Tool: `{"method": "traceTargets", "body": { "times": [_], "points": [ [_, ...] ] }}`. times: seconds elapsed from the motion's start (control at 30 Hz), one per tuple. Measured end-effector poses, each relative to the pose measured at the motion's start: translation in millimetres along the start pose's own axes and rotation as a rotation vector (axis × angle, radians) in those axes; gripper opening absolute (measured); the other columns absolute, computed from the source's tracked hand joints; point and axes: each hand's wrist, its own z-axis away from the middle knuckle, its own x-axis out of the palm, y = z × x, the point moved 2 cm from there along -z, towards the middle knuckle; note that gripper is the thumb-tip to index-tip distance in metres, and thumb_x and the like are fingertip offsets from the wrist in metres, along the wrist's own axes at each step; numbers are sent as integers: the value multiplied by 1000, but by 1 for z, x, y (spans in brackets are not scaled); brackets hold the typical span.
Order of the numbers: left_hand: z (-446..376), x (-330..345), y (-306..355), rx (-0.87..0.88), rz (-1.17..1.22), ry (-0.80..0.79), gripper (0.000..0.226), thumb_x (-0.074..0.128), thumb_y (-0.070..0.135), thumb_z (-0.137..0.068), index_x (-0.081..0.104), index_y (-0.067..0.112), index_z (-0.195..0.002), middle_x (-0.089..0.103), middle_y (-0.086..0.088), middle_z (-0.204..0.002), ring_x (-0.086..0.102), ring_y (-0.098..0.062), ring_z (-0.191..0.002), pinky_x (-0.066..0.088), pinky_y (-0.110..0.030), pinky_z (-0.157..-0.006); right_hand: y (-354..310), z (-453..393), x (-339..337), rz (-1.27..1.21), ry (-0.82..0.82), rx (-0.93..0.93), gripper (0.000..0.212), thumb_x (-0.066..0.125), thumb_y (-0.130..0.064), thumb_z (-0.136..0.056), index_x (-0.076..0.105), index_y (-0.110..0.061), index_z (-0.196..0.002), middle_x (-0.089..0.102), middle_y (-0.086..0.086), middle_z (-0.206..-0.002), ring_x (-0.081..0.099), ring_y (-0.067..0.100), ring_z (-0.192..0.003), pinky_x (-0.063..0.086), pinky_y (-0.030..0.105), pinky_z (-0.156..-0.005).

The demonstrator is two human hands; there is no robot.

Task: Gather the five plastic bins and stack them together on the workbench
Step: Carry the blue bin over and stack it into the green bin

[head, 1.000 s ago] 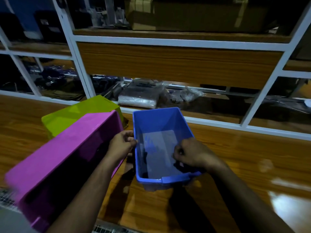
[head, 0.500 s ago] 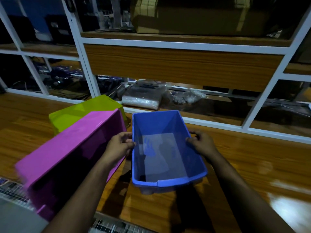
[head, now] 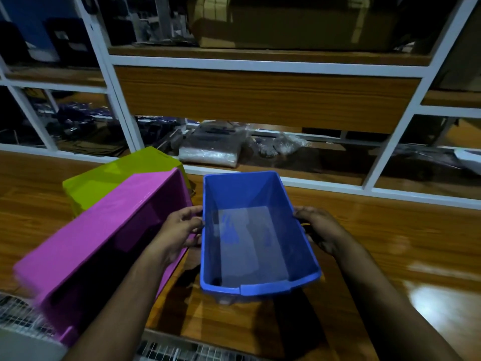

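Note:
A blue plastic bin (head: 256, 241) stands upright and open on the wooden workbench (head: 390, 243), in the middle of the head view. My left hand (head: 179, 230) grips its left rim and my right hand (head: 318, 229) grips its right rim. To the left a magenta bin (head: 99, 243) lies tipped on its side, its opening facing me. Behind that a yellow-green bin (head: 114, 178) lies overturned. No other bins are in view.
A white-framed shelving unit (head: 260, 65) rises behind the bench, with a plastic-wrapped bundle (head: 212, 148) and dark clutter on its low shelf and a cardboard box (head: 291, 20) higher up. A wire grid (head: 166, 350) runs along the bench's near edge.
My right hand has moved from the bin's near right corner to the middle of its right rim. The left hand has stayed on the left rim. The view shifted slightly.

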Motion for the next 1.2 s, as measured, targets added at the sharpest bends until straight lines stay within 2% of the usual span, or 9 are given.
{"method": "traceTargets", "body": {
  "times": [0.2,0.33,0.4,0.53,0.6,0.67,0.77,1.03,1.2],
  "points": [
    [-9,7,7,-7,-2,-87,47,57,-2,-87,57,13,-131,67,-18,-109,63,-25,-91,58,-34,-65,8,19,-8,-91,78,-4,24,52,-21,-96,72,-18,-109,71,12,-103,63,18,-74,44,19,-40],
    [-14,30,16,-29,0,-224,47,52,-2,-89,56,17,-132,68,-17,-113,64,-27,-102,53,-50,-85,25,39,-24,-184,171,15,24,53,-21,-96,72,-19,-110,70,9,-97,66,15,-71,48,22,-46],
    [-12,49,18,-67,45,-299,45,52,-1,-90,58,21,-129,69,-10,-107,63,-23,-100,52,-45,-84,38,53,-37,-269,231,-2,25,53,-17,-96,71,-16,-113,69,5,-93,67,12,-64,49,22,-44],
    [-10,94,15,-162,62,-496,41,52,-1,-88,66,19,-122,71,-8,-114,63,-24,-112,49,-47,-95,67,94,-67,-394,351,-45,31,54,-11,-93,70,-9,-119,69,14,-109,60,24,-82,48,30,-67],
    [-7,120,13,-197,26,-571,41,53,0,-88,66,18,-123,70,-9,-120,62,-26,-116,47,-51,-100,77,124,-82,-396,423,-37,31,53,-9,-92,72,-11,-117,72,9,-102,62,17,-75,47,26,-58],
    [0,147,11,-218,0,-642,41,55,1,-87,67,20,-121,70,-8,-121,62,-26,-116,49,-50,-98,87,155,-97,-384,493,-10,31,53,-12,-91,74,-18,-113,72,4,-94,60,16,-74,42,23,-52],
    [19,197,5,-234,-44,-760,42,54,1,-87,68,22,-121,70,-8,-120,63,-26,-113,54,-46,-89,108,205,-126,-386,590,4,33,55,-16,-90,74,-24,-115,69,4,-99,56,23,-87,38,28,-57],
    [117,340,-17,-178,-190,-1008,41,47,-8,-88,67,17,-114,74,-3,-90,67,-12,-75,55,-26,-57,167,365,-196,-512,847,-26,27,59,-13,-93,74,-18,-115,72,6,-93,65,17,-72,55,28,-58],
    [195,433,-39,-179,-260,-1151,40,46,-8,-88,66,15,-113,68,-4,-89,60,-12,-72,54,-24,-57,212,463,-241,-568,994,-50,27,59,-13,-91,76,-18,-111,72,10,-100,62,24,-87,52,41,-79]
  ]
}}
